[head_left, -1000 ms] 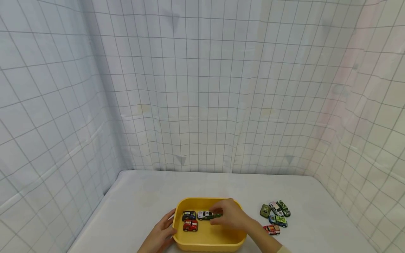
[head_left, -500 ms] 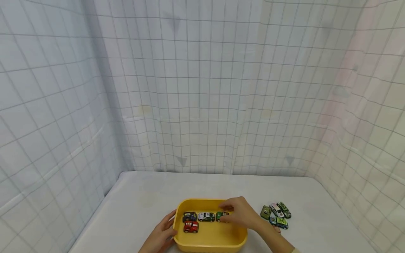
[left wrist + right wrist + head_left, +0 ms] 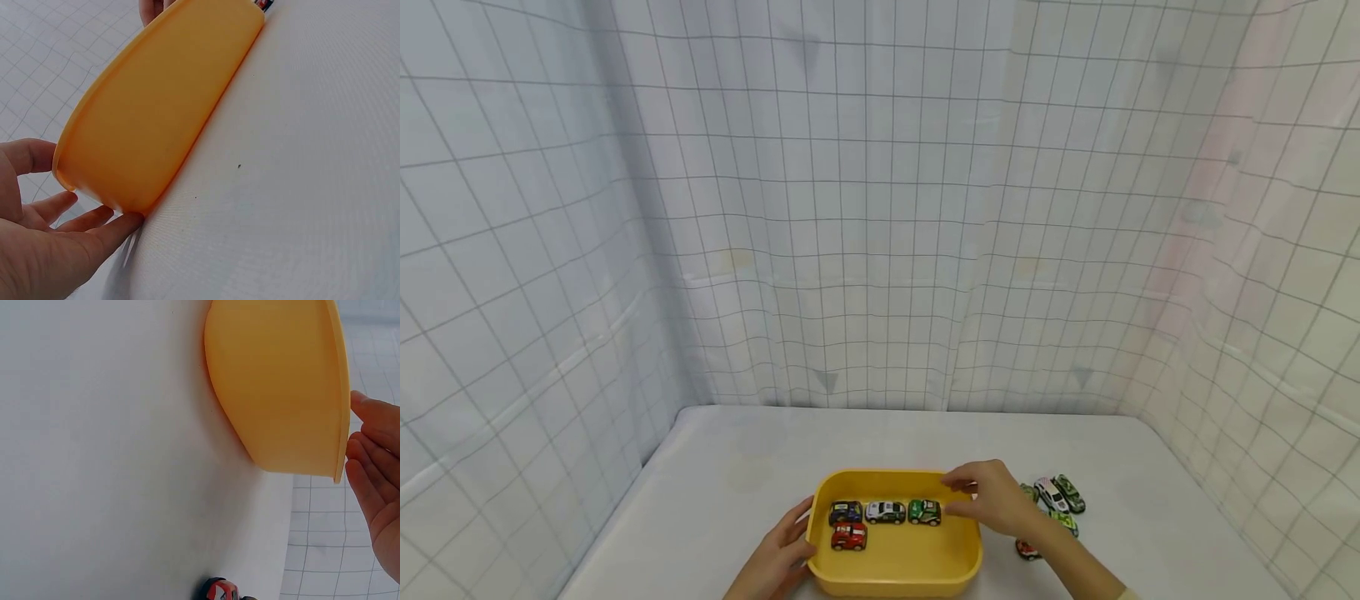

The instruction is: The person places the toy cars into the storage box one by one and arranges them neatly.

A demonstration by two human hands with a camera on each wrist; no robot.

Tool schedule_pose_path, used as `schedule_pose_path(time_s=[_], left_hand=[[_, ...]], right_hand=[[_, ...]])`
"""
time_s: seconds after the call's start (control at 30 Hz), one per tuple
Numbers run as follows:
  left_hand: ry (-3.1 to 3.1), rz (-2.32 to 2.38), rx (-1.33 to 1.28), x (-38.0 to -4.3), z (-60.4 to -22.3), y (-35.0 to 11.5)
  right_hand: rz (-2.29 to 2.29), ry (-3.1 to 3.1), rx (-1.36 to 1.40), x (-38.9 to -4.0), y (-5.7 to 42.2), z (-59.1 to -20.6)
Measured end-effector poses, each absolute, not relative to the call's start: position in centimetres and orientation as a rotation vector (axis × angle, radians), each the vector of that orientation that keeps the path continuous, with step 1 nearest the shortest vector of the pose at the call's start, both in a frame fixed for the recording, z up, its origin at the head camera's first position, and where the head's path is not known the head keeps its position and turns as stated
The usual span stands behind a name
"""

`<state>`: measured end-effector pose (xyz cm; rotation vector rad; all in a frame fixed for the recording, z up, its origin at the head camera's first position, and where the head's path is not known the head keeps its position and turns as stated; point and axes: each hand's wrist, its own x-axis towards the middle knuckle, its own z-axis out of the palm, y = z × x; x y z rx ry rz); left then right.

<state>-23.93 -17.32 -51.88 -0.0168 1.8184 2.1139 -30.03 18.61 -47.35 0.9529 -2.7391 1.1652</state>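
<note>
A yellow plastic box [image 3: 895,567] stands on the table, with toy cars inside. My left hand [image 3: 777,554] holds its left end; in the left wrist view the thumb lies over the rim while the fingers [image 3: 119,228] press the outer wall. Along the back of the box sit a dark blue toy car [image 3: 846,512], a white police-style toy car [image 3: 885,512] and a green toy car [image 3: 924,512]. A red toy car [image 3: 848,537] sits in front of the blue one. My right hand [image 3: 992,498] is over the box's right end, fingers loosely bent and holding nothing, just right of the green car.
Right of the box, several toy cars lie grouped on the white table [image 3: 1120,517]: a white one [image 3: 1051,494], a camouflage green one [image 3: 1069,493], and a red one [image 3: 1027,549] partly behind my right forearm. A gridded white curtain [image 3: 880,250] surrounds the table.
My right hand has let go of the green toy car, leaving it beside the white one, and has drawn back rightward to the box's right rim. The left hand stays on the box.
</note>
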Motion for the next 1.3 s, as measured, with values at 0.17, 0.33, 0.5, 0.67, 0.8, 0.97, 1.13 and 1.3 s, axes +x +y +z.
schedule_pose_path(time_s=[0.17,0.33,0.5,0.67,0.8,0.97,1.13,1.3], left_hand=[[1.833,2.11,-0.034,-24.0,-52.0,-17.2],[1.831,2.117,-0.039,-24.0,-52.1,-17.3],[1.828,2.119,-0.027,-24.0,-52.2,-17.3],[1.833,2.114,-0.037,-24.1,-52.3,-17.3],[1.836,2.113,-0.038,-24.2,-52.4,-17.3],[1.833,2.115,-0.03,-24.2,-52.5,-17.4],[1.827,2.116,-0.032,-24.2,-52.5,-17.4],[1.815,2.13,-0.017,-24.0,-52.3,-17.4]], right_hand=[[1.162,-2.727,0.942,-29.9,19.5,-47.3],[1.127,-2.726,0.932,-29.6,20.8,-47.1],[1.151,-2.733,0.883,-29.3,22.5,-47.0],[1.163,-2.737,0.839,-28.9,23.8,-46.9],[1.179,-2.723,0.844,-28.8,24.5,-46.9],[1.195,-2.743,0.813,-28.6,25.6,-47.0],[1.152,-2.753,0.781,-28.4,27.0,-47.1],[1.131,-2.794,0.768,-28.2,28.1,-47.3]])
